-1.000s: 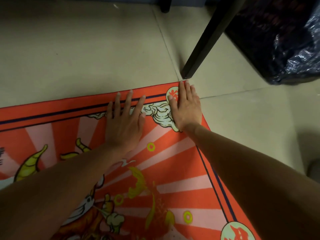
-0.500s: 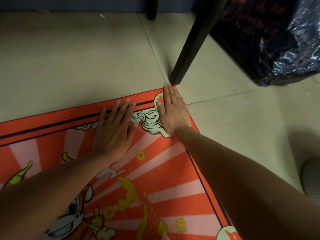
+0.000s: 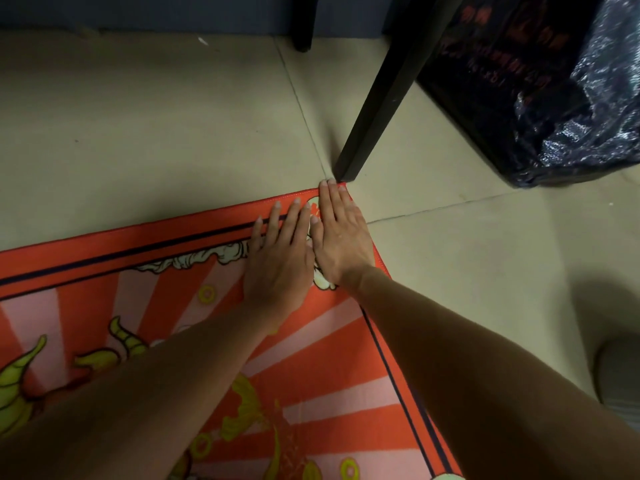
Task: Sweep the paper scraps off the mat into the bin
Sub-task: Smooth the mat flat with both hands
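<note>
An orange-red mat (image 3: 104,271) with pink rays and a cartoon print lies on the tiled floor. Both my hands press flat on its far right corner. My right hand (image 3: 341,237) lies on the corner itself, fingertips at the mat's edge by a table leg. My left hand (image 3: 280,258) lies flat just left of it, its fingers touching the right hand's thumb side. Neither hand holds anything. No paper scraps show on the visible mat; one small white speck (image 3: 202,40) lies on the floor far off. A bin with a dark plastic liner (image 3: 554,98) stands at the upper right.
A black table leg (image 3: 377,98) stands on the floor right at the mat's corner. A second dark leg (image 3: 303,26) stands farther back by the blue wall. A grey shoe (image 3: 620,379) shows at the right edge. Beige floor tiles (image 3: 156,133) surround the mat.
My left hand has slid right across the mat until it touches my right hand at the corner. The right hand has stayed on the corner. The view has shifted slightly.
</note>
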